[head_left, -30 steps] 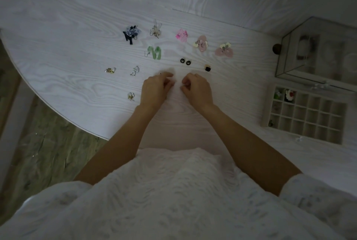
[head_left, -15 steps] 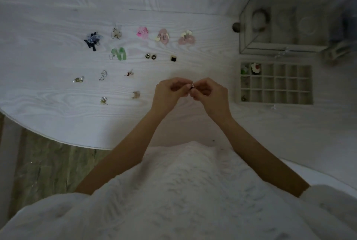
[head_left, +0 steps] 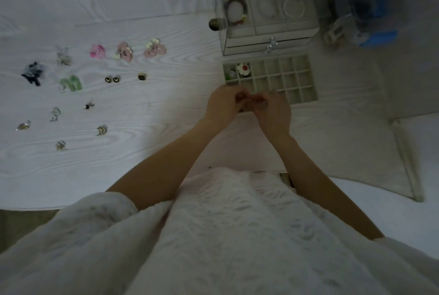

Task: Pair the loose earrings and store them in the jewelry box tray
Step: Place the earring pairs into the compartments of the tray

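The tray (head_left: 306, 95) sits right of centre in the frame, a pale grid of small square compartments. Its upper left corner compartment holds a green piece (head_left: 230, 74), and the one just right of it holds a white flower earring with a red centre (head_left: 244, 68). The other compartments that show look bare, and the lower left corner of the tray is hidden behind the hands.

The left hand (head_left: 224, 104) and right hand (head_left: 273, 112) are raised together over that corner, fingertips meeting and curled as if pinching something tiny between them; what it is cannot be made out.

Loose earrings lie spread over the left half of the worktop (head_left: 166, 116): a dark blue cluster (head_left: 33, 72), a pale clear one (head_left: 63, 56), a bright pink one (head_left: 97, 51), two pale pink pairs (head_left: 124, 51) (head_left: 155, 49), a green pair (head_left: 71, 83), two small black studs (head_left: 112, 79) side by side, a single dark stud (head_left: 141, 76), and several small metal pieces lower down.

Just above the tray stands a clear jewelry box (head_left: 268, 38). Its top level is split into sections: a beaded bracelet (head_left: 235, 12) in the left one, and thin rings or bangles, faintly seen, in the others.
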`<state>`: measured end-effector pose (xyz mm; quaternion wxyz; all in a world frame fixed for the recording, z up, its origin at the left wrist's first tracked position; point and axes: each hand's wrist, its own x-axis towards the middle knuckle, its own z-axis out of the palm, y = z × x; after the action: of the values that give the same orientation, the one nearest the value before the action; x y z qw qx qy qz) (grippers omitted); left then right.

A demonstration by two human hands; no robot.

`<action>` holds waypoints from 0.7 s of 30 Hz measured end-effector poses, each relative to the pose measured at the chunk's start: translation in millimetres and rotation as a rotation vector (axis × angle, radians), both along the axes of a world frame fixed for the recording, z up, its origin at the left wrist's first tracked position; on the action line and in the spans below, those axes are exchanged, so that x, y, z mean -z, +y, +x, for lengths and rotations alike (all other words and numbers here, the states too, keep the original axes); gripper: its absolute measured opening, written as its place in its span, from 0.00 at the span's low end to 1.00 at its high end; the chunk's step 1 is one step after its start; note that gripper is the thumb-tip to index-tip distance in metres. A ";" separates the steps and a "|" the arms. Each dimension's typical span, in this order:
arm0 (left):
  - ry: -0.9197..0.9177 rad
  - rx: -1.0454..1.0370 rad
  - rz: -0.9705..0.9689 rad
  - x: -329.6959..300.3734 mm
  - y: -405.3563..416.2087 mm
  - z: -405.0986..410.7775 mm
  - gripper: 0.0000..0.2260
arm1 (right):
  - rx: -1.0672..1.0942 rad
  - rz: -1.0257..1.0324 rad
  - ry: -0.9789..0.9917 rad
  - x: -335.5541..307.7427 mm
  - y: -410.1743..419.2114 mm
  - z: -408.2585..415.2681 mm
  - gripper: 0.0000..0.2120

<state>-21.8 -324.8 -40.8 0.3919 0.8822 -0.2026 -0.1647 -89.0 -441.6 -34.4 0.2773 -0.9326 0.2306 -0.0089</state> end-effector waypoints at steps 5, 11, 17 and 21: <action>-0.132 0.090 0.061 9.8 -4.2 -4.4 0.08 | -0.026 0.002 0.076 7.7 -4.7 3.8 0.11; -0.298 -0.026 -0.093 -13.7 51.1 -11.6 0.08 | -0.129 -0.024 -0.075 -17.1 14.9 0.9 0.08; -0.031 -0.542 -0.194 -22.5 165.7 -27.2 0.09 | -0.595 0.075 -0.051 -18.7 98.2 31.4 0.10; -0.006 -0.765 0.063 -4.4 235.8 -42.2 0.12 | -0.830 0.080 0.074 -6.1 162.6 52.2 0.12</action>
<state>-64.0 -89.0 -36.4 0.3973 0.9060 0.1454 -0.0100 -36.8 -278.9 -28.3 0.2850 -0.9346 -0.1548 0.1460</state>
